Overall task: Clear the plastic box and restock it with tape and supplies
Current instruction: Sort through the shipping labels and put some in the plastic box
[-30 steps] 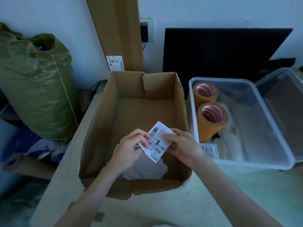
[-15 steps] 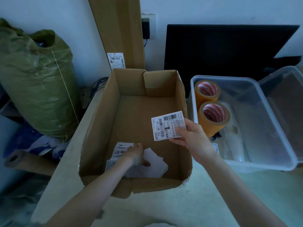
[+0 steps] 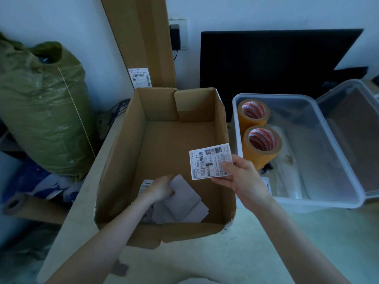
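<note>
Both bare forearms reached forward. The left hand (image 3: 162,189) was lower, its fingers curled down, gripping loose paper. The right hand (image 3: 243,177) was raised, palm up, its thumb and fingers pinching a printed slip at one corner.

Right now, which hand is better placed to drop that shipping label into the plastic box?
Right hand: it already pinches the shipping label beside the plastic box. The left hand is down in the cardboard box.

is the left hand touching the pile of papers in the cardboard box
Touching. The head view shows the left hand down inside the cardboard box, its fingers resting on the pile of papers with no gap visible.
</note>
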`<state>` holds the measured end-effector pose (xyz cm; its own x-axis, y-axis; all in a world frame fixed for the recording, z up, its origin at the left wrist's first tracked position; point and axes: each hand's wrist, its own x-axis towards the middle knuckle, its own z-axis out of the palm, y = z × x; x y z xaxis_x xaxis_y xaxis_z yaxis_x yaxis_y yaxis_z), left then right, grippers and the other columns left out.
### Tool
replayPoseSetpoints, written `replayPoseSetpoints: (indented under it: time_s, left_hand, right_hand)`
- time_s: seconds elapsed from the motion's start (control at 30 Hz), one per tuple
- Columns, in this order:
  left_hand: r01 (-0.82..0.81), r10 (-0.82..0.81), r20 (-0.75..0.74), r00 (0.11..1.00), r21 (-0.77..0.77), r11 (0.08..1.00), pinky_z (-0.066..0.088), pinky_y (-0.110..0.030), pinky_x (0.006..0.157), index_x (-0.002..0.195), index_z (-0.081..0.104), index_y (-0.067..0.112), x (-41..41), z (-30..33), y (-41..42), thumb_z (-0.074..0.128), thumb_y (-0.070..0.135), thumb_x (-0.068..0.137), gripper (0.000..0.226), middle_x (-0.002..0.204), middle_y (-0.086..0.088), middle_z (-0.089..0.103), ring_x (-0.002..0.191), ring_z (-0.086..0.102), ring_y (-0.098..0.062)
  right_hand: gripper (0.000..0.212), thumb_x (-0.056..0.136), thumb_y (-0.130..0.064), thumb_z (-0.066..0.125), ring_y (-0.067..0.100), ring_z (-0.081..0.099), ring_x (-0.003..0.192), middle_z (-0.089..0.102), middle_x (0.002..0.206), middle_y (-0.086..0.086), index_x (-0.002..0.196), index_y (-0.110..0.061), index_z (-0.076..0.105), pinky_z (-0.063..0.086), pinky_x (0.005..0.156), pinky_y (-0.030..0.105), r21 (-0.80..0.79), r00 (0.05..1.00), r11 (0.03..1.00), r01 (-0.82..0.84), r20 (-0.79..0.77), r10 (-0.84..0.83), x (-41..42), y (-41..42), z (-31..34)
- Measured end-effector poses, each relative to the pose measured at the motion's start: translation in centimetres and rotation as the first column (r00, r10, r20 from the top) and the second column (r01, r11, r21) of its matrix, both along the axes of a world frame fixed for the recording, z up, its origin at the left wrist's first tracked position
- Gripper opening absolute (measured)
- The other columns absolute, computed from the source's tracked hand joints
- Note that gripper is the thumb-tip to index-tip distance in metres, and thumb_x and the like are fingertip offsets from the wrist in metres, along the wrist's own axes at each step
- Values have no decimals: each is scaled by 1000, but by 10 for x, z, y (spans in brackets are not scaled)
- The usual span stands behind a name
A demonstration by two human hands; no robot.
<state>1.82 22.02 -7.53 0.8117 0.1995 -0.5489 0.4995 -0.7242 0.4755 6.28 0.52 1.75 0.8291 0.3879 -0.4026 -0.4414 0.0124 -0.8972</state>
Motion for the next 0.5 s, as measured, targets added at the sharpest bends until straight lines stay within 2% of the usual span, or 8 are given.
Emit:
replayPoseSetpoints:
  time_s: [0.03, 0.07, 0.13, 0.2, 0.3, 0.4, 0.5]
  left_hand:
    - [-64, 65, 26, 998, -51, 997, 43, -30, 91, 127, 52, 16, -1, 9, 5, 57, 10, 91, 36, 131, -8, 55, 115, 55, -24]
    - [-116, 124, 63, 990, -117, 986, 45, -31, 85, 110, 58, 20, -3, 17, 11, 59, 10, 89, 23, 119, -7, 61, 104, 59, -23]
    - [-168, 205, 181, 962, -201, 965, 44, -33, 79, 86, 59, 20, -8, 33, 21, 60, 10, 87, 10, 98, -2, 64, 93, 62, -25]
    - [-230, 313, 310, 898, -276, 933, 44, -30, 83, 82, 61, 16, -12, 46, 29, 60, 5, 87, 12, 107, 3, 61, 103, 57, -18]
    - [-266, 412, 544, 731, -329, 906, 51, -16, 78, 80, 63, 16, -19, 65, 30, 63, 2, 85, 15, 127, 9, 44, 114, 46, -6]
    - [-261, 468, 649, 599, -395, 881, 55, -17, 79, 82, 64, 16, -26, 74, 28, 66, 3, 84, 14, 128, 14, 42, 113, 49, 0]
    - [-167, 465, 687, 558, -456, 874, 55, -16, 74, 79, 63, 18, -32, 83, 18, 66, 1, 83, 18, 120, 15, 49, 114, 52, 4]
  right_hand:
    - [23, 100, -11, 43, 18, 67, 103, 72, 103, 1, 102, -24, 63, 58, 85, 37, 0, 1000, 1000, 5, -2, -5, 0, -1, 0]
    - [24, 100, -11, 43, 19, 67, 103, 72, 104, 1, 102, -24, 63, 57, 86, 38, 0, 1000, 1000, 10, -3, -10, 0, -1, 0]
    - [23, 100, -12, 43, 20, 66, 105, 71, 106, 3, 103, -24, 63, 57, 88, 40, -3, 1000, 1000, 12, -5, -12, 0, -1, 0]
    - [23, 100, -12, 43, 20, 65, 105, 70, 106, 4, 101, -24, 62, 57, 88, 40, -16, 1000, 1000, 10, -2, -10, -1, 0, 0]
    - [25, 101, -12, 41, 21, 65, 103, 70, 104, 5, 96, -25, 62, 58, 85, 38, -65, 1000, 998, 8, 19, -7, -3, 4, 0]
    - [24, 102, -13, 39, 22, 65, 104, 68, 106, 6, 100, -26, 60, 59, 82, 36, -145, 998, 989, 20, 68, -10, -5, 6, -1]
    - [24, 102, -15, 39, 21, 64, 104, 67, 105, 5, 100, -28, 59, 59, 83, 35, -121, 999, 992, 16, 45, -11, -6, 8, 0]
